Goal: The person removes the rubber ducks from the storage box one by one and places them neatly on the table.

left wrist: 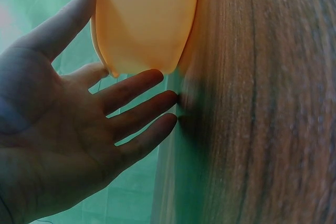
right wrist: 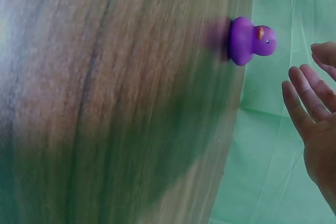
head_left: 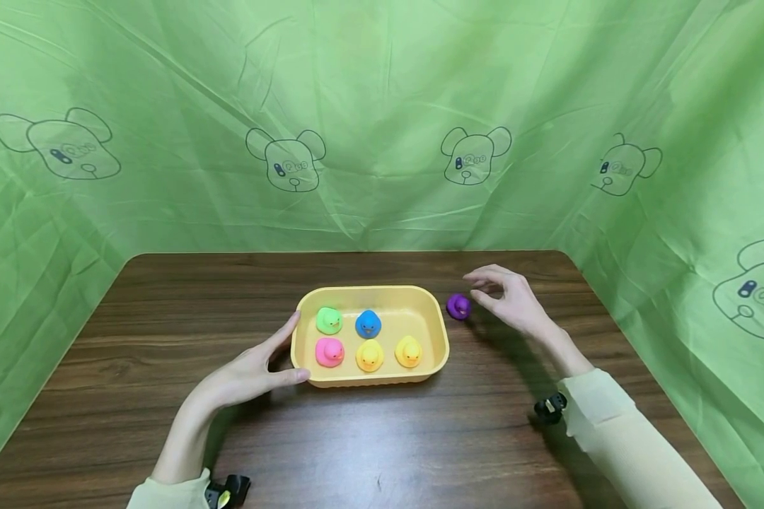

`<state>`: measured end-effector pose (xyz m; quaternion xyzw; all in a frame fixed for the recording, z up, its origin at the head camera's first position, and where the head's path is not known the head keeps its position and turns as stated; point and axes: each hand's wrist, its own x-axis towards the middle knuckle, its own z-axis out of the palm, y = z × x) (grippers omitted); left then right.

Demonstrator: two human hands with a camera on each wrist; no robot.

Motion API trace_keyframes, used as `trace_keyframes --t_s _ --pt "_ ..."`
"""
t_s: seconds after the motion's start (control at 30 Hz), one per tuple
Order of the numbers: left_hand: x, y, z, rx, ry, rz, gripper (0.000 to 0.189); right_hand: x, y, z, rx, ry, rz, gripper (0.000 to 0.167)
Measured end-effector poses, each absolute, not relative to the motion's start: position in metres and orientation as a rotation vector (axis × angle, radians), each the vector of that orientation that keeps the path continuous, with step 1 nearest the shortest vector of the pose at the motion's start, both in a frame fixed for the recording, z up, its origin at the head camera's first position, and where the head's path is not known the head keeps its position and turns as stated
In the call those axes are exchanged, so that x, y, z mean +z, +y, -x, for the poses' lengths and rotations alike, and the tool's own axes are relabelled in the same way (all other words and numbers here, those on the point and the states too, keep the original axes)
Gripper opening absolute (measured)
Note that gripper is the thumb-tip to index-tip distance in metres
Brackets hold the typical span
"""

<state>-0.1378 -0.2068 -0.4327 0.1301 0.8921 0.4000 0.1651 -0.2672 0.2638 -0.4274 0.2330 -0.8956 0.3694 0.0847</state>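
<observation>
On the wooden table (head_left: 382, 442), the purple duck (head_left: 458, 307) sits just left of and below my nearer right hand (head_left: 511, 300), its fingers parted, empty; my left hand (head_left: 250, 373) spreads against the tray (head_left: 420, 314).

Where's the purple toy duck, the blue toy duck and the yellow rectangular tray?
Purple toy duck (right wrist: 242, 41), right wrist view: its body.
Blue toy duck (head_left: 368, 323), head view: its head.
Yellow rectangular tray (head_left: 414, 314), head view: bare floor.

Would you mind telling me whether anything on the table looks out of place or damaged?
Only the purple toy duck stands out: it sits on the brown table beside the yellow tray, while five other ducks sit inside. No spill or damage shows.
</observation>
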Motion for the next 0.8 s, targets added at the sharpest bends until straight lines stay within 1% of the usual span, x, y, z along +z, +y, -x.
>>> trace_keyframes --t_s 0.4,0.6,0.8 --pt "-0.433 -0.207 0.138 1.148 2.532 -0.366 0.104 -0.417 0.249 0.26 1.127 -2.614 -0.772 0.033" --pt "-0.434 -0.208 0.138 1.144 2.535 -0.366 0.103 -0.411 0.238 0.254 1.032 -2.6 -0.86 0.036" --pt "-0.433 -0.208 0.138 1.145 2.534 -0.367 0.104 -0.41 0.226 0.248 0.94 -2.594 -0.956 0.035"
